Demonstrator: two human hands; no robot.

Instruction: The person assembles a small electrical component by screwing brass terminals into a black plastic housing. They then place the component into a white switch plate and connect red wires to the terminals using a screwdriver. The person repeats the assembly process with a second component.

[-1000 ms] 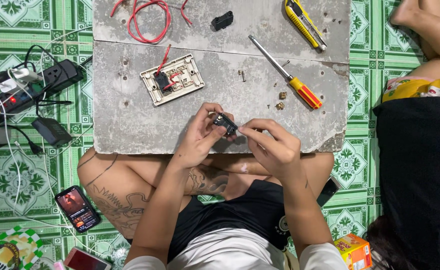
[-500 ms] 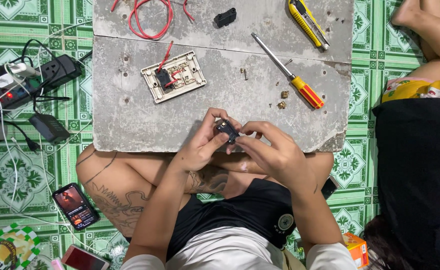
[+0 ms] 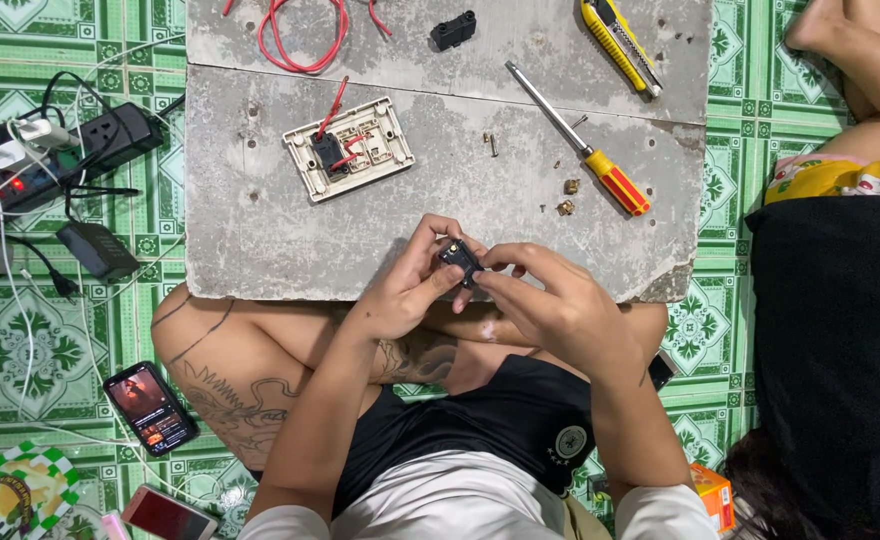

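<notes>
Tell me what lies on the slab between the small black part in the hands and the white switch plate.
Nothing visible does. The small black part is pinched by left hand and right hand; bare concrete slab lies between it and the white switch plate.

One head-worn camera is looking straight down from above, fairly close, taking in the grey slab [image 3: 440,200], the lap and the green tiled floor [image 3: 720,330].

Black sleeveless top with small round pale emblem low on one side, over white garment at shoulders. Arms bare. Line tattoos on left thigh and inner left forearm. Left hand [image 3: 400,295], right hand [image 3: 550,305] ungloved, ringless.
</notes>
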